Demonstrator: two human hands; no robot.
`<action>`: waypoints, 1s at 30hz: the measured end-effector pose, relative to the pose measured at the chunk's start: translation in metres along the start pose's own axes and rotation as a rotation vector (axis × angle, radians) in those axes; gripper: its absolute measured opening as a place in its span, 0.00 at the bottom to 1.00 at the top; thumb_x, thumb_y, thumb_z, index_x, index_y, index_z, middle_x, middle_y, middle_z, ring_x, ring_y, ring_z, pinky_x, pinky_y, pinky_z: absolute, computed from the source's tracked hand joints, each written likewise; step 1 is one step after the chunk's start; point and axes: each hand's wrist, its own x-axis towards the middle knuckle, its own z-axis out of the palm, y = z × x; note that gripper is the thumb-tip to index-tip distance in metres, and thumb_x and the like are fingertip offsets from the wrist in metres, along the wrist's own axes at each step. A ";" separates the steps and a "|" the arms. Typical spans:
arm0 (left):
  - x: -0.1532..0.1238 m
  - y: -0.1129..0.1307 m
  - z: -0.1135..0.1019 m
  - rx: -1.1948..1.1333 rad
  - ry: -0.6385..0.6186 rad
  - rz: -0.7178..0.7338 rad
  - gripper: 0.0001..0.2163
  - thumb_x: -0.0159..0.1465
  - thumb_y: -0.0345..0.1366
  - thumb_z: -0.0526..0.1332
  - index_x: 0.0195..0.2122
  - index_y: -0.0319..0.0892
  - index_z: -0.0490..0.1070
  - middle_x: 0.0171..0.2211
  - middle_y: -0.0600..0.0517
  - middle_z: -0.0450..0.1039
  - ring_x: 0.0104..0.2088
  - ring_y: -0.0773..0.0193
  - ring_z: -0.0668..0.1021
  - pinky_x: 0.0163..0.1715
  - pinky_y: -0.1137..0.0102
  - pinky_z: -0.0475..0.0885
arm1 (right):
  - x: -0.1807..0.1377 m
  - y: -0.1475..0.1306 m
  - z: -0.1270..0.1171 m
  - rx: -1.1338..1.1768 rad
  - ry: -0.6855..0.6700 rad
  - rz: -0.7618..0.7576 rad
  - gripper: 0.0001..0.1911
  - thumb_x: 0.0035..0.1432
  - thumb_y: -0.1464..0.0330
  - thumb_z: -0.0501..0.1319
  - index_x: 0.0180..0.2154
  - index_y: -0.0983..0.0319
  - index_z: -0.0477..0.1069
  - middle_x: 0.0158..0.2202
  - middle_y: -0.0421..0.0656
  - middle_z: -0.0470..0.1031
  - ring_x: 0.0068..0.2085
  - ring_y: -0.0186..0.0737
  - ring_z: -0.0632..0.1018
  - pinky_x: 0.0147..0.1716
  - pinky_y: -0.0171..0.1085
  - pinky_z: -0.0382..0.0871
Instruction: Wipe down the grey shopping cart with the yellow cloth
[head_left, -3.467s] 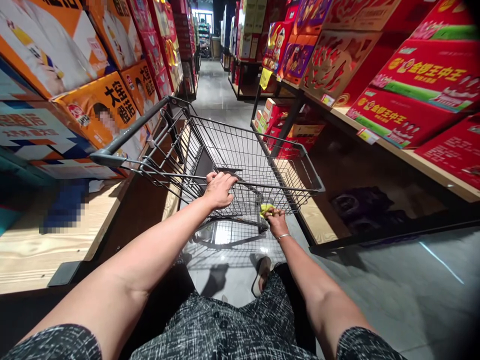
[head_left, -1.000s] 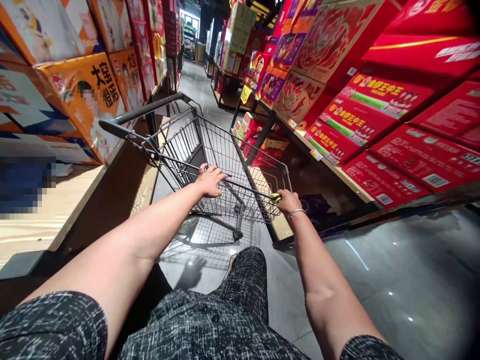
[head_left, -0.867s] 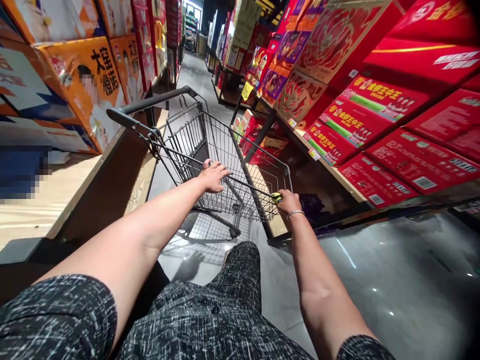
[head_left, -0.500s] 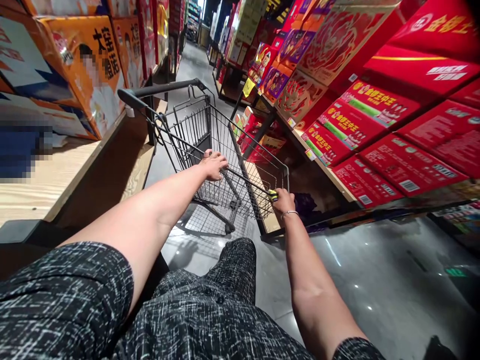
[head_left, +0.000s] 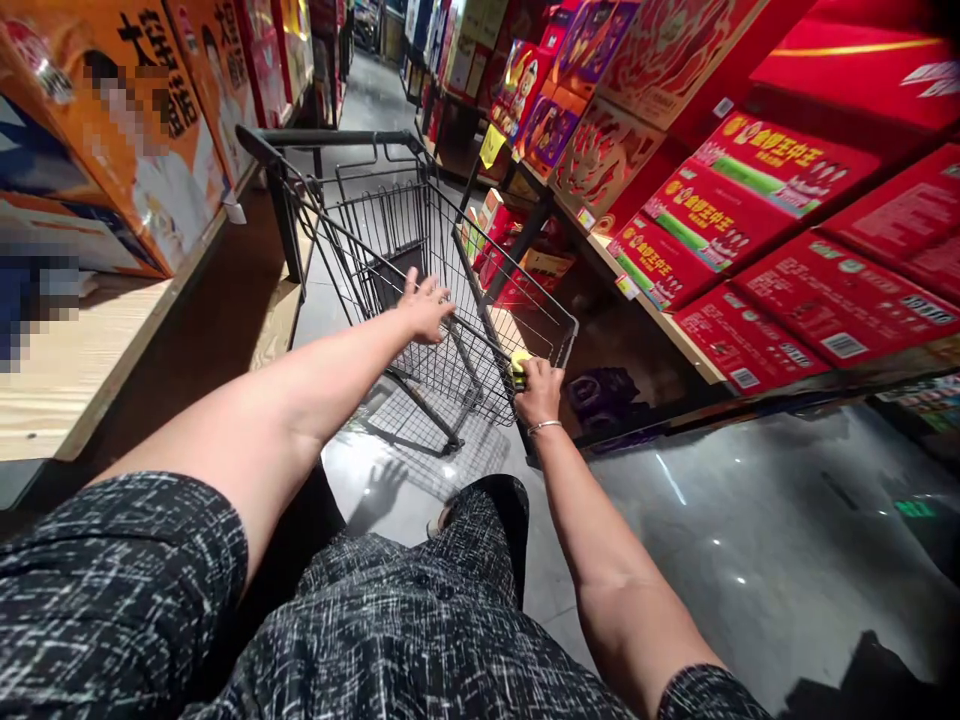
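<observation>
A black wire shopping cart [head_left: 405, 215] stands ahead of me, its handle at the far left end and its basket angled towards the right shelf. My left hand [head_left: 427, 308] is open above the cart's near side rim, fingers spread. Whether its palm touches the rim I cannot tell. My right hand [head_left: 538, 390], with a bracelet at the wrist, is closed at the near front end of the rim. A yellow-and-black piece [head_left: 519, 368] shows beside its fingers; I cannot tell if it belongs to the cart. No goods are visible in the basket.
Orange boxes [head_left: 142, 130] stand on a wooden shelf [head_left: 97, 350] close on my left. Stacked red boxes [head_left: 697, 220] line the right shelf, with a dark purple package [head_left: 604, 390] low beneath them. The grey floor [head_left: 675, 530] runs along the aisle.
My left fingers have lifted and spread. The right hand and the cart's near end have shifted left and up in view. The left-hand boxes look nearer, and a shoe has come into view.
</observation>
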 end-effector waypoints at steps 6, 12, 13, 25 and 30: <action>0.001 0.058 0.016 -0.076 -0.112 0.119 0.33 0.61 0.32 0.61 0.69 0.52 0.61 0.67 0.46 0.61 0.69 0.50 0.59 0.71 0.48 0.45 | -0.016 -0.016 0.051 -0.070 -0.024 -0.193 0.28 0.61 0.76 0.53 0.60 0.52 0.71 0.62 0.46 0.67 0.60 0.55 0.59 0.60 0.53 0.58; 0.002 0.038 0.021 -0.076 -0.127 0.050 0.30 0.65 0.38 0.60 0.68 0.57 0.61 0.70 0.48 0.54 0.72 0.47 0.53 0.69 0.40 0.40 | -0.045 -0.025 0.108 -0.187 -0.411 -0.392 0.22 0.69 0.72 0.50 0.55 0.50 0.74 0.63 0.44 0.68 0.61 0.52 0.64 0.55 0.53 0.65; 0.002 0.035 0.020 -0.092 -0.131 0.040 0.27 0.67 0.42 0.58 0.68 0.57 0.62 0.69 0.48 0.54 0.72 0.47 0.53 0.69 0.39 0.41 | -0.050 -0.028 0.115 -0.183 -0.441 -0.414 0.20 0.69 0.72 0.50 0.52 0.51 0.75 0.60 0.44 0.70 0.59 0.50 0.66 0.54 0.51 0.65; -0.009 0.032 0.025 -0.211 0.015 -0.102 0.27 0.62 0.62 0.61 0.54 0.50 0.76 0.64 0.45 0.60 0.66 0.45 0.60 0.65 0.50 0.58 | -0.060 -0.062 0.032 -0.121 -0.265 -0.526 0.23 0.71 0.66 0.49 0.61 0.45 0.70 0.64 0.40 0.67 0.56 0.53 0.65 0.52 0.51 0.66; -0.021 0.021 0.026 -0.251 0.037 -0.091 0.24 0.64 0.59 0.61 0.54 0.51 0.76 0.63 0.48 0.60 0.65 0.48 0.62 0.62 0.54 0.63 | -0.062 -0.053 -0.022 -0.050 -0.050 -0.451 0.25 0.67 0.70 0.54 0.61 0.44 0.71 0.63 0.40 0.69 0.61 0.55 0.62 0.59 0.55 0.61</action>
